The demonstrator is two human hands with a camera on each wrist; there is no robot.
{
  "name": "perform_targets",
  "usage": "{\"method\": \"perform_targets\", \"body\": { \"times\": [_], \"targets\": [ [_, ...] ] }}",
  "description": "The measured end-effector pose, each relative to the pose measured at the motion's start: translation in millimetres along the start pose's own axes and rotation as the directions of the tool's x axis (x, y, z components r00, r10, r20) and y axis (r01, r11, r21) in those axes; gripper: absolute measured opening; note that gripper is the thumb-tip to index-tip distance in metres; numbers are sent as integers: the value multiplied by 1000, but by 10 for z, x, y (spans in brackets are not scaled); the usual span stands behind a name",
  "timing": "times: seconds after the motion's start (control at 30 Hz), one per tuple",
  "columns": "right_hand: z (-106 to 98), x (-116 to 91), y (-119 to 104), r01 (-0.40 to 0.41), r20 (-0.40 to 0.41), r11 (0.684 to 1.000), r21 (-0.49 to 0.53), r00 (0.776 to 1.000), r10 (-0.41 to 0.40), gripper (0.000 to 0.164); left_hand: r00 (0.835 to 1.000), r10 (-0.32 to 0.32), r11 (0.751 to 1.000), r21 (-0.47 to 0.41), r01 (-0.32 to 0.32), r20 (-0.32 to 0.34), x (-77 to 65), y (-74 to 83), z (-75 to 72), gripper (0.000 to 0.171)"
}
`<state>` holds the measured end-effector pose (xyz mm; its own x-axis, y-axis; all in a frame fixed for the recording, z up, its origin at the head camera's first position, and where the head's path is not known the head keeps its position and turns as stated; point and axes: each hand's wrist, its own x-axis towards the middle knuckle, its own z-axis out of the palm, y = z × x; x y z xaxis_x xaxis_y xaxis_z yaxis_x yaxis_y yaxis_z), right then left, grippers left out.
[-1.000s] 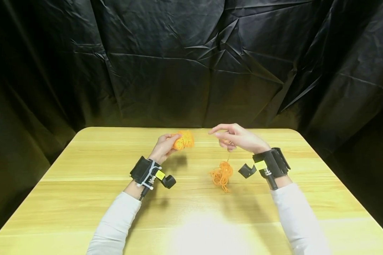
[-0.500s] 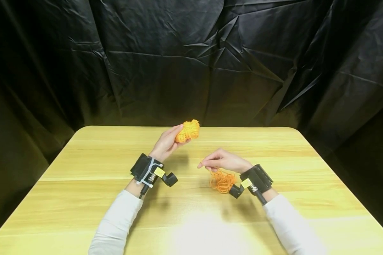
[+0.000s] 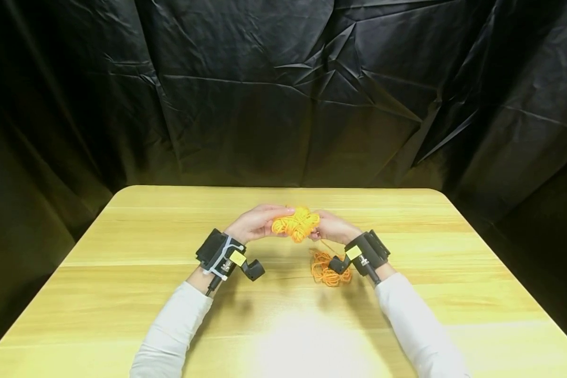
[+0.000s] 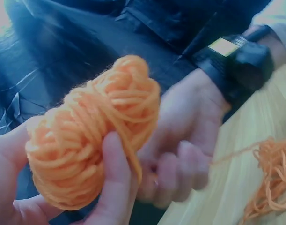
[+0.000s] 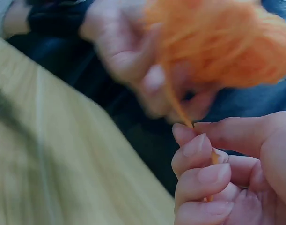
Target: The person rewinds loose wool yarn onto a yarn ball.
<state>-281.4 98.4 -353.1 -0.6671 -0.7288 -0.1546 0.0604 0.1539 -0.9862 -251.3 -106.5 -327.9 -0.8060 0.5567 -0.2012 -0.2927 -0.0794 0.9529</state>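
Note:
A bundle of orange yarn [image 3: 296, 223], wound thick with strands crossing its middle, is gripped by my left hand [image 3: 256, 222] above the table. In the left wrist view the fingers wrap the near end of the yarn bundle [image 4: 68, 154]. My right hand [image 3: 334, 228] is close on its right side. The right wrist view shows that right hand [image 5: 217, 173] pinching a single strand [image 5: 175, 105] between thumb and forefinger, the strand running up to the bundle. Below the right wrist, a loose heap of orange yarn [image 3: 322, 270] lies on the table, joined by a thin strand to the right hand.
The light wooden table [image 3: 170, 252] has rounded far corners and a bright glare near the front. Behind it hangs a creased black curtain [image 3: 245, 131]. Both wrists wear black camera bands, the right one [image 3: 366, 252] partly over the loose heap.
My right hand first dropped, then moved up and left to the bundle. The left hand raised and turned the bundle, then brought it lower and rightward. The loose heap's strands shifted.

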Motion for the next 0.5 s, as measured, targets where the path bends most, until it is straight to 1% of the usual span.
{"method": "perform_targets", "body": {
  "times": [0.13,0.27,0.33,0.5],
  "targets": [
    [-35,-3,-103,-23,-43,1000,11,999,24,28,1000,-26,997,70,26,0,22,-39,-6,34],
    [-19,0,-204,-40,-133,998,-48,991,33,28,999,-35,993,110,37,-23,36,-64,-4,30],
    [-1,-8,-253,-34,-180,996,-81,983,19,25,999,-32,991,133,36,-35,36,-67,1,29],
    [73,-74,-385,0,-261,980,-198,964,-52,29,995,-12,986,166,28,-98,40,-78,12,27]
  ]
}}
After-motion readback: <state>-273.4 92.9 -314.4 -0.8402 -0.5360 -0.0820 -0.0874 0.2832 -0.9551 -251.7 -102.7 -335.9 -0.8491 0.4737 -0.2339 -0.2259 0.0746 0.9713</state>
